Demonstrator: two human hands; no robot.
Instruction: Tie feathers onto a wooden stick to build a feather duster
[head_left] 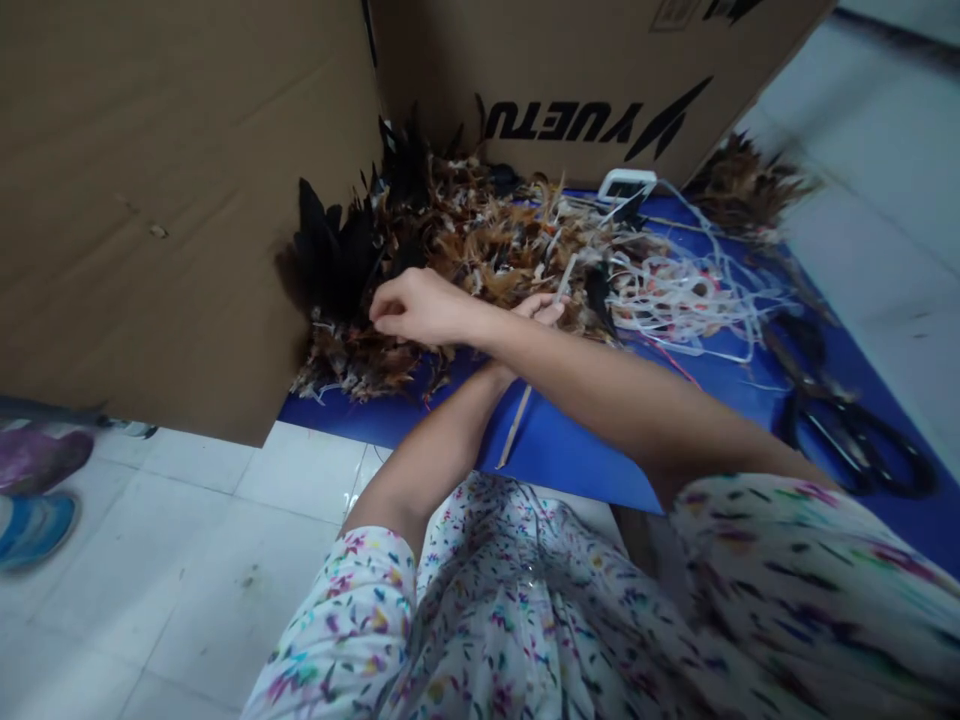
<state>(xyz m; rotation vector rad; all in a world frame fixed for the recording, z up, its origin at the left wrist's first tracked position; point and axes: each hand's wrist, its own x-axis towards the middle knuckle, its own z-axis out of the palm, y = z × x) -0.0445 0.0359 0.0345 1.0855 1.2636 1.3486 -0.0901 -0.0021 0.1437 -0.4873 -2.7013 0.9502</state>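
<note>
- Head view: from above the patterned garment (510,600), facing forward and down.
- Range: crossed forearms (600,385) close; right hand (416,305) and left hand (546,308) slightly farther, near mid-frame.
- Coverage: tiled floor (202,560) lower left; cardboard (555,50) along the top; blue surface (585,455) between.

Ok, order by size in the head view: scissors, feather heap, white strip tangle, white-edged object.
Largest: feather heap
Middle: scissors and white strip tangle, too alike to rank
Smallest: white-edged object

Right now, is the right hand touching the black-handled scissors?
Apart. The head view shows the right hand near the feathers, while the scissors lie at the picture's right, with blue surface plainly visible between.
</note>
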